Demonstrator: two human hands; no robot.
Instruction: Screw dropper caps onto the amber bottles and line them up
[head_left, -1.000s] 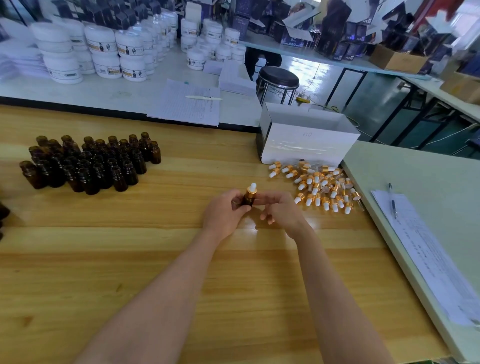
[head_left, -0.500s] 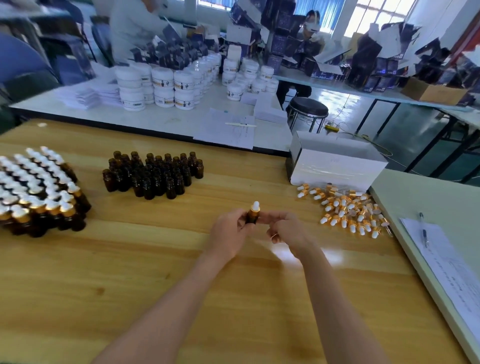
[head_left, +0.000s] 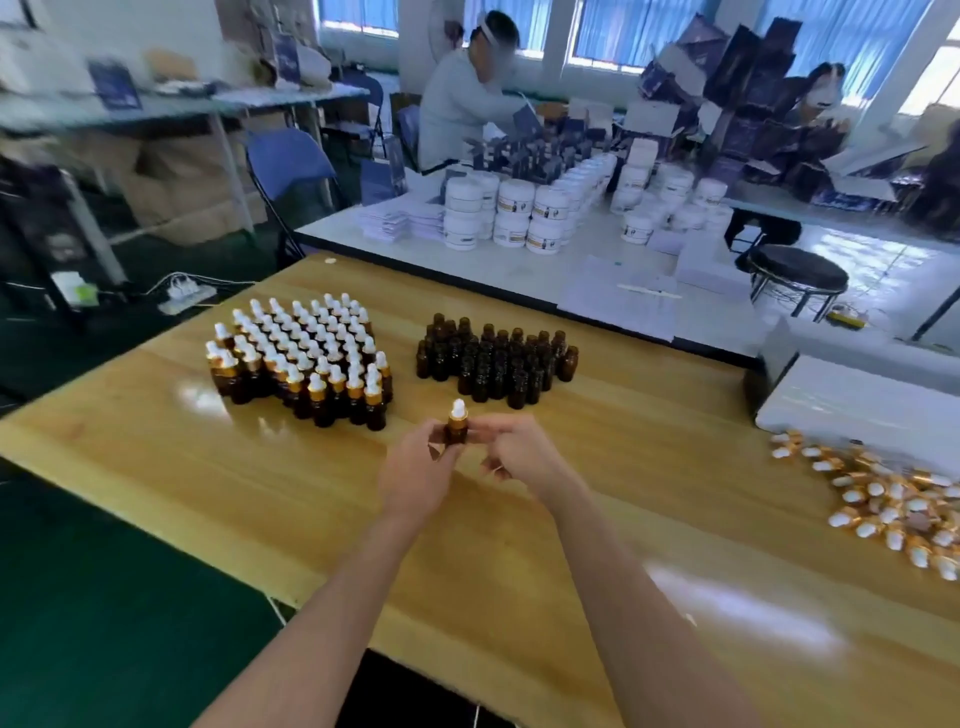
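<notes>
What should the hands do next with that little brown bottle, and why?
Probably carry it left and stand it at the near edge of the capped bottles. The bottle in the left hand already wears its dropper cap, which looks seated, and the finished ones stand grouped there.

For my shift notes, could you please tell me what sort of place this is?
Probably a packing workshop: capped amber glass dropper bottles massed on a wooden table, stacked white plastic jars behind, loose gold-and-white dropper caps heaped at right.
</notes>
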